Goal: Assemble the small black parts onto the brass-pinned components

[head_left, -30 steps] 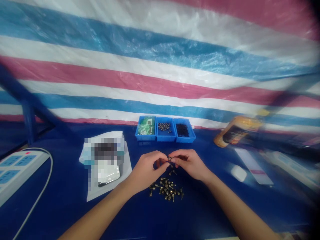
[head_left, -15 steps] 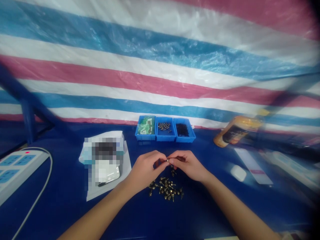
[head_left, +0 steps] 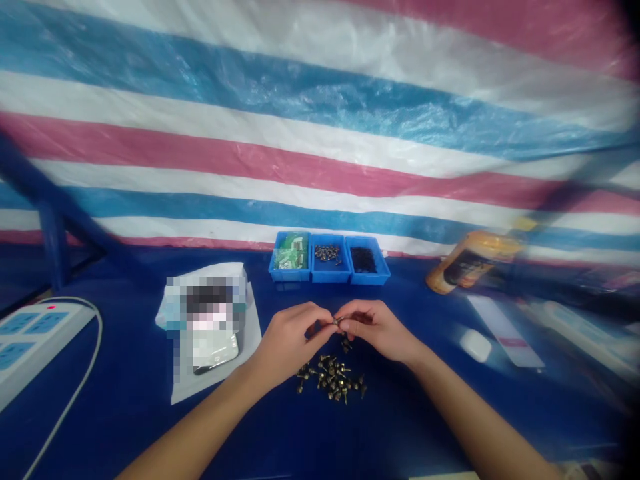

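Observation:
My left hand [head_left: 289, 340] and my right hand [head_left: 376, 328] meet fingertip to fingertip over the blue table [head_left: 125, 413]. Both are closed in a pinch on one small brass part [head_left: 337, 323] held between them. Just below the hands lies a loose pile of small brass screw-like parts [head_left: 331, 380]. Three small blue bins [head_left: 329, 258] stand in a row behind the hands: the left one has green pieces, the middle one brass parts, the right one small black parts.
A phone on white paper [head_left: 210, 333] lies left of the hands. At the far left sits a white power strip [head_left: 30, 340] with its cord. To the right are a tipped orange bottle [head_left: 470, 261], a white oval object [head_left: 476, 345] and a white card [head_left: 505, 330]. A striped plastic sheet hangs behind.
The hands have stayed together on the small part, with only slight finger shifts. Nothing else has moved.

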Tool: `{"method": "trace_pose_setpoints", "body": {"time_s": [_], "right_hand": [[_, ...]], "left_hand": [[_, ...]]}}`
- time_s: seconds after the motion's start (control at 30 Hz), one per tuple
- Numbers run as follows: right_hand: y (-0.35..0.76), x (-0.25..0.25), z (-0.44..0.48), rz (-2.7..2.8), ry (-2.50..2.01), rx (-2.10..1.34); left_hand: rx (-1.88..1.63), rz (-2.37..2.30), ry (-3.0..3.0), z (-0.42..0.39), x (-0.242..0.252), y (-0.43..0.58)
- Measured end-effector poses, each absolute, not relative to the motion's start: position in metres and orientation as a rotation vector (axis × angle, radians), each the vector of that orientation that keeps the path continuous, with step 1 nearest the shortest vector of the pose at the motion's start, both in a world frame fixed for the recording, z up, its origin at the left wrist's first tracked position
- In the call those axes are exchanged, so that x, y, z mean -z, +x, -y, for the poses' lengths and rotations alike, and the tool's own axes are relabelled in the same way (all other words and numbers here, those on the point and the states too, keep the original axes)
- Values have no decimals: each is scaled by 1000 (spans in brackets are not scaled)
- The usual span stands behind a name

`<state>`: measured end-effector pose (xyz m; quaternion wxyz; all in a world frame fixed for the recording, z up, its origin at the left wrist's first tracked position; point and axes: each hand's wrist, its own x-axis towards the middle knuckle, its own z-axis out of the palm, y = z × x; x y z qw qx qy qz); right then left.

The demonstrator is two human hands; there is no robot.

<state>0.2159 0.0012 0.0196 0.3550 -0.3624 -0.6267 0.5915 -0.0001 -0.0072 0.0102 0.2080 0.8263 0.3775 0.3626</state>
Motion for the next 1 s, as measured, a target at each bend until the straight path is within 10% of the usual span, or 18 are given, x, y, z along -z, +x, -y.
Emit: {"method": "trace_pose_setpoints", "body": {"time_s": [1.0], "right_hand": [[216, -11, -11, 1352, -1029, -1346]], "left_hand": [[-1006, -1245, 2303, 8, -15, 1]]}}
